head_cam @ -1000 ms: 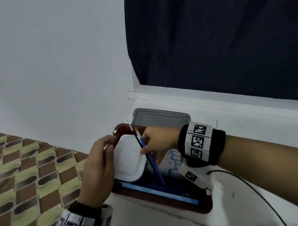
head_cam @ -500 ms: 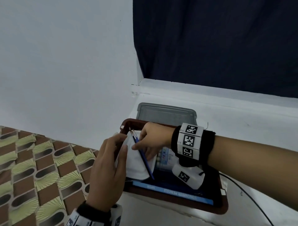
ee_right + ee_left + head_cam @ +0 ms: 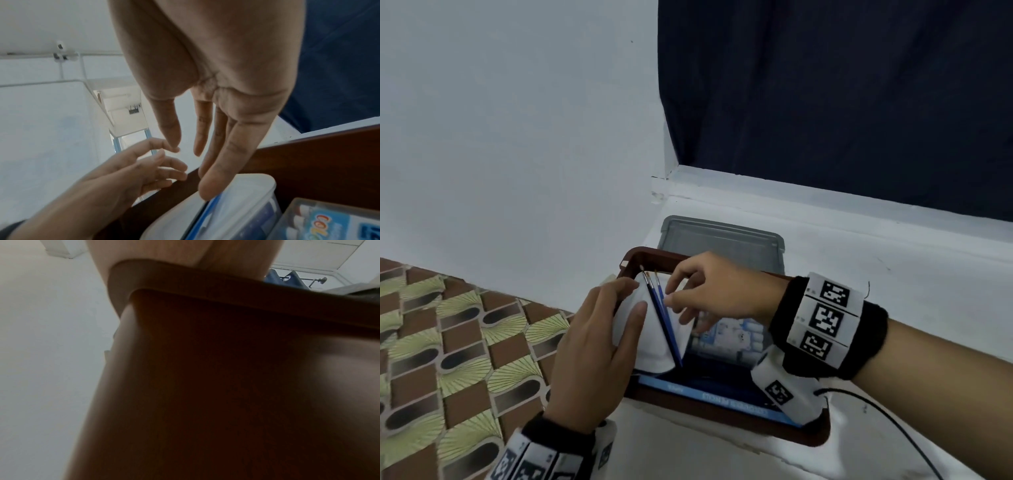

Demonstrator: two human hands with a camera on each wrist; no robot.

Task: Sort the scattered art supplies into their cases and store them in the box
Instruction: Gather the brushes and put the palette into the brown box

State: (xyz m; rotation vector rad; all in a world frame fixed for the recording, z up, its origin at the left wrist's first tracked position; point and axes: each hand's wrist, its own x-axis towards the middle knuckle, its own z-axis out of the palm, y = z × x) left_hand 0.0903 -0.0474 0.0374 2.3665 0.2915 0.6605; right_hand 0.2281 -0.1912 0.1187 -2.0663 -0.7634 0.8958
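Observation:
A brown box (image 3: 643, 255) stands on a white ledge. Inside it a white plastic case (image 3: 654, 346) leans at the left, with two blue-handled paintbrushes (image 3: 666, 329) lying slanted across it. A blue coloured-pencil box (image 3: 722, 399) lies along the near wall and a crayon pack (image 3: 732, 337) sits behind it. My left hand (image 3: 635, 294) rests with fairly straight fingers on the white case at the box's left rim. My right hand (image 3: 674, 294) hovers just right of the brushes. In the right wrist view my right hand (image 3: 186, 148) has straight, spread fingers and holds nothing above the white case (image 3: 246, 194).
A grey lid (image 3: 722, 240) lies behind the box against the sill. A dark curtain (image 3: 825, 102) hangs above. A patterned cloth (image 3: 448, 342) covers the surface to the left. A black cable (image 3: 893, 421) runs from my right wrist across the ledge.
The right hand carried the two brushes leftward onto the white case and its fingers have opened off them. The left hand has stayed at the case's left edge.

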